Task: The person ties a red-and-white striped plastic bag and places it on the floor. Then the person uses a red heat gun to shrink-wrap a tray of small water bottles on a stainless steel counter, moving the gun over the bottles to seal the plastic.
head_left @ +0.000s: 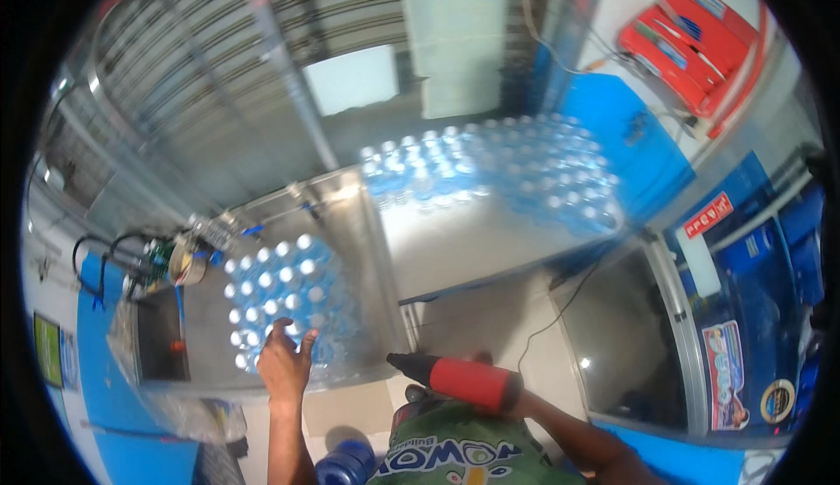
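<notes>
My left hand (284, 362) is over the near edge of a block of clear water bottles (280, 284) with white caps. Its thumb and index finger are spread, close to the nearest caps; contact cannot be made out. At the front middle, my right hand (518, 399) is mostly hidden behind the red body of a heat gun (472, 382) that it holds. The black tapered nozzle points left, toward the bottles. These bottles stand upright in rows on a steel counter (210, 358).
Many more capped bottles (525, 161) stand along the back of a steel table (446, 253) to the right. A black cord (564, 314) hangs between that table and the heat gun. A blue water jug (346, 463) is on the floor below. Taps (249, 230) line the left counter's back.
</notes>
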